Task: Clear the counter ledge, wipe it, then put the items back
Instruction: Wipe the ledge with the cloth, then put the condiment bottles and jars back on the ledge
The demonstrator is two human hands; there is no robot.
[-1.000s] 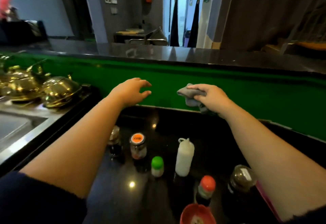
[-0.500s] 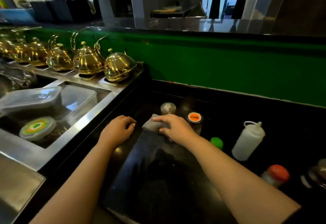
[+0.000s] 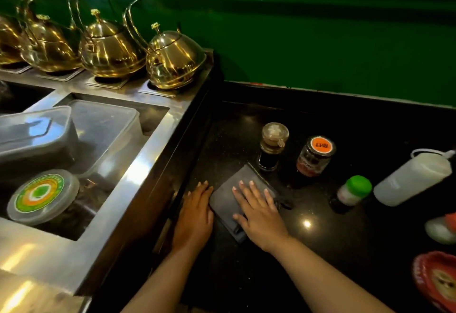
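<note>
On the black counter [image 3: 320,251], right hand [image 3: 259,214] spread flat atop grey cloth [image 3: 225,199]; left hand [image 3: 195,216] flat, touching its edge. Just beyond fingertips, orange-lidded jar [image 3: 314,156], lid print illegible.

Grey cloth [image 3: 225,200], black counter [image 3: 320,251], green wall [image 3: 320,41], golden kettles [image 3: 172,63].

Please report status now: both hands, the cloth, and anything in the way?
Right hand flat on cloth. Left hand flat on counter, beside cloth. Dark bottle and jar close ahead.
</note>
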